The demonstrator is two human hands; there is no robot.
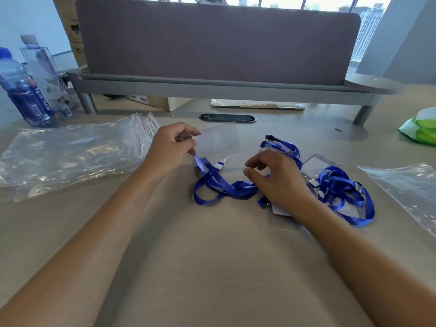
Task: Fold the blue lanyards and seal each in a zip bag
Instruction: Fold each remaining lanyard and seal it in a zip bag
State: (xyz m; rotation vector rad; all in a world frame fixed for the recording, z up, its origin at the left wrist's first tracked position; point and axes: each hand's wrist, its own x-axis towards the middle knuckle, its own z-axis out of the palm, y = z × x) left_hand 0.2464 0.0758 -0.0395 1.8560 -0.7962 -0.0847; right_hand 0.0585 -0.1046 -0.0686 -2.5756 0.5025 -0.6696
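Note:
My left hand (172,147) pinches the edge of a clear badge holder (219,142) lifted just above the desk. A blue lanyard (221,187) trails from that holder in loose loops across the desk toward my right hand (276,178). My right hand hovers over the strap with fingers curled; whether it pinches the strap is unclear. Behind and right of that hand lies a tangle of more blue lanyards (339,192) with clear badge holders under them. A stack of clear zip bags (77,152) with red seal lines lies at the left.
Two water bottles (26,90) stand at the far left. A loose plastic bag (410,187) lies at the right, and a green packet (422,128) sits at the right edge. A grey monitor shelf (212,86) with a partition panel spans the back. A black cable port (227,118) is in the desk.

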